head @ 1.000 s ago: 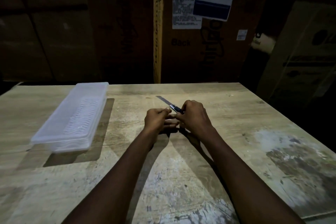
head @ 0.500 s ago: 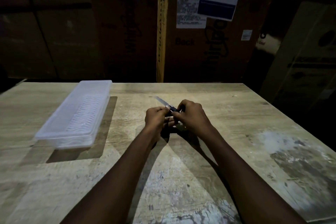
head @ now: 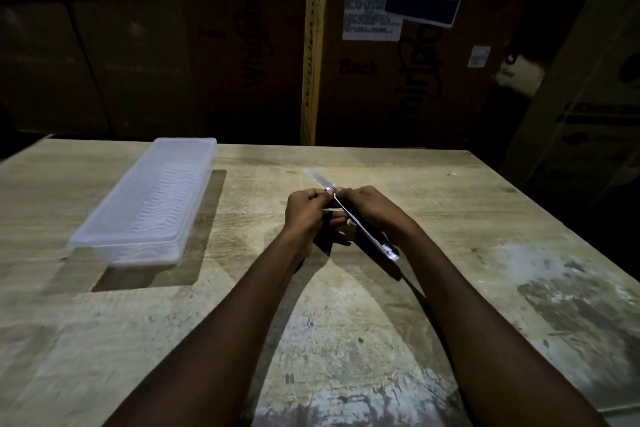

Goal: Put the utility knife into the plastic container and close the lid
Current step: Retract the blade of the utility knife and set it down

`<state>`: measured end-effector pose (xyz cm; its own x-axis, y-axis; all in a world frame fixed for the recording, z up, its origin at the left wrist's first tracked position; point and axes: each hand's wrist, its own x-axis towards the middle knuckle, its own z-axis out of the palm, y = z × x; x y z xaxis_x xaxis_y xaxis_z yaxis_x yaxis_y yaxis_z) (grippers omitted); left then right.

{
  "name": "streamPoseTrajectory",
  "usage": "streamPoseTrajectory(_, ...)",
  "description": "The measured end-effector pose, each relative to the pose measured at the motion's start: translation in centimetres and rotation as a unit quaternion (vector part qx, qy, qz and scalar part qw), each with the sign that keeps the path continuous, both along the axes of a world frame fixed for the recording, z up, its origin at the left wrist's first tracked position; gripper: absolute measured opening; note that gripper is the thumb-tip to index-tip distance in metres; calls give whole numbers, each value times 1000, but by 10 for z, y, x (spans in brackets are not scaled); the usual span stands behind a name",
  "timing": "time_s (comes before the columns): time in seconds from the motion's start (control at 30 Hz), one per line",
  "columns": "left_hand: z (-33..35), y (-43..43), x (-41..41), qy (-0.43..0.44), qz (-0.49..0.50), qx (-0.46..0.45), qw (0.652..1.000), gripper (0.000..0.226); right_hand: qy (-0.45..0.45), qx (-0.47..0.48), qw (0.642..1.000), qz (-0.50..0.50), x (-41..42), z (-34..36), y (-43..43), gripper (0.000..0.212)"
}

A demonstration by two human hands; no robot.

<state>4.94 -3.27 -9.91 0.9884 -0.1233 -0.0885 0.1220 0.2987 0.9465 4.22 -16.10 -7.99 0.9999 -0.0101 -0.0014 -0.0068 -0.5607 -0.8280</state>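
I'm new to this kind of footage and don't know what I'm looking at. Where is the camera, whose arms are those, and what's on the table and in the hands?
There is no machine here. The camera sits on a person's head and looks forward and down, so the two bare arms reaching in from the bottom are the wearer's own. The left hand and the right hand meet over a worn wooden table and together hold a utility knife, its blade pointing away from the person. To the left a clear plastic container rests on the table, lid on. Dim cardboard boxes stand behind.
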Motion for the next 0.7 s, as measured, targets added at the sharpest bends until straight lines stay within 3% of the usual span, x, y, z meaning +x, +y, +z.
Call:
streamPoseTrajectory(0.23, -2, 3, 7, 11, 54, -11, 998, 17, -19, -21, 999, 21, -6, 1, 5, 41)
streamPoseTrajectory(0.7, 0, 16, 15, 20, 109, -36, 993, 21, 12, 11, 999, 31, -18, -2, 3, 41)
